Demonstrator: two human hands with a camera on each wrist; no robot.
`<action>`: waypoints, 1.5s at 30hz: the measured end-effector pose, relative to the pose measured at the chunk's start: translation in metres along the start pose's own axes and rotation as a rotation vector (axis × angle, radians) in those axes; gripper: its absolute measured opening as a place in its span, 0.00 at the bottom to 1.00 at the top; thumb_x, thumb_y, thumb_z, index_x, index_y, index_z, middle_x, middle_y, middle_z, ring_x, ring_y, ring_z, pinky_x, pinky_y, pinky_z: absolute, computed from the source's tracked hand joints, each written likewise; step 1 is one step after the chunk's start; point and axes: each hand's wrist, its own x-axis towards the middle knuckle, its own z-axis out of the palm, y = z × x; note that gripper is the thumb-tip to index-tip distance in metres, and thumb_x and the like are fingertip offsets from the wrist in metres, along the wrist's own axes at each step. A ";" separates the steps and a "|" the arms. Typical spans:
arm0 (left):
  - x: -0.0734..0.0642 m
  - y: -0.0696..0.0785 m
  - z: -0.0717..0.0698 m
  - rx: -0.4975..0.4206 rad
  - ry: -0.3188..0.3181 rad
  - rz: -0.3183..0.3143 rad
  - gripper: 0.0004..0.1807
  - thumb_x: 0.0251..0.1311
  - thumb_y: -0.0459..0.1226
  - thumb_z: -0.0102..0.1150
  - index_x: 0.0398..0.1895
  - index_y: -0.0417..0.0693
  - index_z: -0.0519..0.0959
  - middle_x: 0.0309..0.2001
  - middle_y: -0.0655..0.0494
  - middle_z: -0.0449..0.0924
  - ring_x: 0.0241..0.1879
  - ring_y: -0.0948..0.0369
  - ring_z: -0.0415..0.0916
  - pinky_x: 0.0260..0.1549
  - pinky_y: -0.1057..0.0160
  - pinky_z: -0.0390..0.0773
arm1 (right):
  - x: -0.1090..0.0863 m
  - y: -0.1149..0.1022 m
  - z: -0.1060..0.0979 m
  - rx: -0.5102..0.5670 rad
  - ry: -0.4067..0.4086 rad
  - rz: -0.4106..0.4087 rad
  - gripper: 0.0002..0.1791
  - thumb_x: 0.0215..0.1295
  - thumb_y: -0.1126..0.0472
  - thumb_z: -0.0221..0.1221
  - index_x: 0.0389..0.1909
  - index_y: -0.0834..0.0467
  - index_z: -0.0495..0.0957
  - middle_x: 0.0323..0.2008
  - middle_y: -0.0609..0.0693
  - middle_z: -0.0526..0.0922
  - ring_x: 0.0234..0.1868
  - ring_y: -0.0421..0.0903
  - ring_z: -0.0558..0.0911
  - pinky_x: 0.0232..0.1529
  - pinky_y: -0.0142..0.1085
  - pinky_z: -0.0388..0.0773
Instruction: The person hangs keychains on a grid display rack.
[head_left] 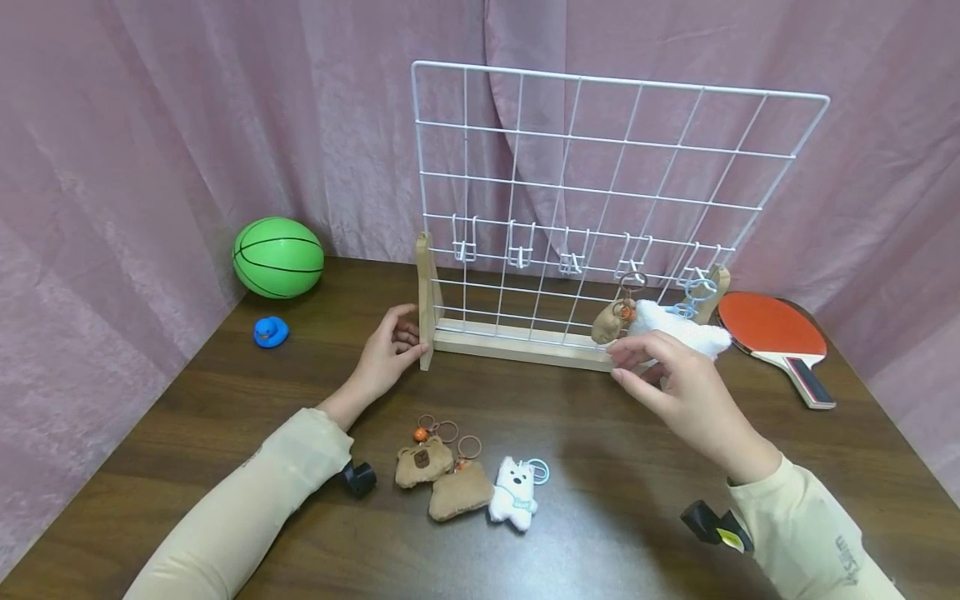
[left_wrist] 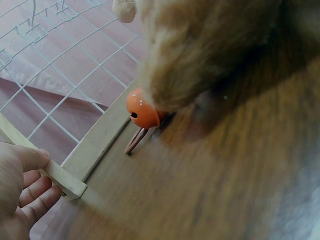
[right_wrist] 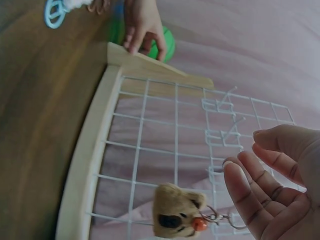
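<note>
A white wire grid rack [head_left: 525,133] stands on a wooden base with several hooks in a row. My left hand [head_left: 387,350] rests against the left wooden end post [head_left: 426,300], thumb at its front edge and fingers loosely bent. My right hand [head_left: 678,387], fingers slightly curled with nothing between them, is by the right-side hooks. Behind it hang a brown bear plush keychain [right_wrist: 175,212] with an orange bell and a white plush keychain [head_left: 701,336] with a blue ring, partly hidden by the hand in the head view.
On the table before the rack lie two brown plush keychains [head_left: 461,492] and a white bear keychain [head_left: 513,496]. A green ball [head_left: 278,257] and a blue rubber duck [head_left: 271,332] are at the left. A red table tennis paddle [head_left: 772,325] lies at the right. Pink curtains hang behind.
</note>
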 end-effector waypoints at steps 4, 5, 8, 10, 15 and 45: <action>-0.001 0.001 0.000 0.002 -0.001 -0.009 0.33 0.58 0.26 0.62 0.66 0.39 0.60 0.44 0.36 0.74 0.43 0.47 0.76 0.38 0.77 0.76 | -0.005 0.001 0.008 0.011 -0.031 -0.006 0.13 0.54 0.71 0.67 0.41 0.58 0.80 0.34 0.46 0.84 0.33 0.30 0.78 0.32 0.26 0.79; -0.001 0.002 0.000 0.003 -0.002 -0.009 0.33 0.58 0.26 0.62 0.66 0.39 0.60 0.44 0.36 0.74 0.43 0.47 0.76 0.38 0.77 0.76 | -0.006 0.001 0.010 0.017 -0.037 -0.009 0.13 0.54 0.71 0.66 0.41 0.58 0.80 0.34 0.46 0.84 0.32 0.31 0.78 0.31 0.27 0.79; -0.001 0.001 0.000 0.003 -0.001 -0.008 0.33 0.57 0.26 0.62 0.66 0.39 0.61 0.44 0.37 0.74 0.43 0.47 0.76 0.38 0.77 0.76 | -0.010 0.002 0.015 0.042 -0.055 -0.011 0.13 0.54 0.71 0.66 0.40 0.58 0.80 0.33 0.46 0.83 0.32 0.31 0.78 0.31 0.28 0.79; -0.001 0.001 0.000 0.004 -0.001 -0.006 0.33 0.57 0.26 0.62 0.66 0.40 0.60 0.44 0.37 0.74 0.43 0.47 0.76 0.39 0.77 0.76 | -0.013 0.003 0.020 0.052 -0.063 -0.013 0.13 0.54 0.70 0.66 0.40 0.57 0.80 0.33 0.46 0.83 0.32 0.30 0.78 0.31 0.28 0.79; 0.000 0.000 0.000 0.002 -0.001 0.002 0.33 0.57 0.26 0.62 0.66 0.39 0.61 0.44 0.37 0.73 0.43 0.47 0.76 0.38 0.78 0.76 | -0.019 0.004 0.031 0.077 -0.092 -0.005 0.13 0.55 0.69 0.66 0.41 0.55 0.80 0.34 0.44 0.82 0.33 0.30 0.77 0.30 0.28 0.78; 0.000 0.001 0.000 0.000 -0.005 -0.007 0.33 0.58 0.26 0.62 0.66 0.40 0.60 0.44 0.37 0.74 0.43 0.48 0.76 0.37 0.78 0.76 | -0.039 0.005 0.086 0.160 -0.452 0.015 0.10 0.56 0.64 0.66 0.40 0.57 0.80 0.35 0.47 0.81 0.31 0.33 0.77 0.30 0.27 0.77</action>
